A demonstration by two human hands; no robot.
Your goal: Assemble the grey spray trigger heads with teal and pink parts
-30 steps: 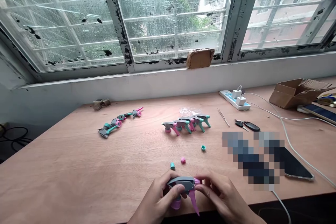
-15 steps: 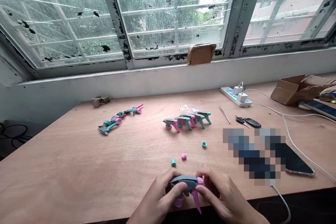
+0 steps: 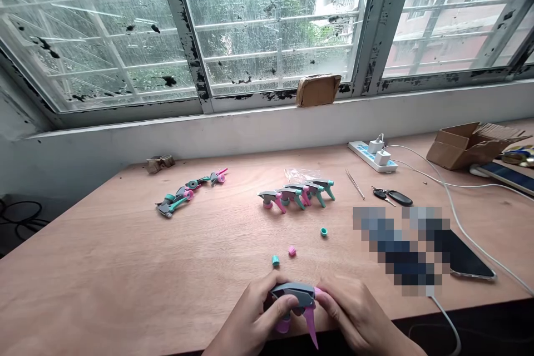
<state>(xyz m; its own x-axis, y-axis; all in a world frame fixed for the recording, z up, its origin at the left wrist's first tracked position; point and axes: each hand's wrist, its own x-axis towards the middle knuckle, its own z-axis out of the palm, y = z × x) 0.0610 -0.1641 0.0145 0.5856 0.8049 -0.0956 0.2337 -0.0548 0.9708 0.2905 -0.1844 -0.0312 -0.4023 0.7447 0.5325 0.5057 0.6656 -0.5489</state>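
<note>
Near the table's front edge my left hand [image 3: 259,311] is wrapped round the grey body of a trigger spray head [image 3: 295,292], thumb along its near side. Its pink trigger points down, and a pink collar shows beneath the body. My right hand [image 3: 352,308] pinches the pink nozzle [image 3: 318,293] at the spray head's right end, with the fingers covering most of it. Just beyond my hands lie a teal nozzle cap [image 3: 275,260], a pink nozzle cap [image 3: 292,251] and a teal one [image 3: 324,232] showing its open end.
Several assembled spray heads [image 3: 287,196] stand in a row farther back, before a clear plastic bag [image 3: 303,174]. More spray heads [image 3: 175,200] lie at the left. To the right are tweezers [image 3: 355,184], keys [image 3: 392,196], a phone [image 3: 471,256], a power strip [image 3: 372,156] and a cardboard box [image 3: 463,147].
My right fingers have closed farther over the pink nozzle, hiding more of it. My left hand keeps its hold on the spray head. The view has shifted slightly.
</note>
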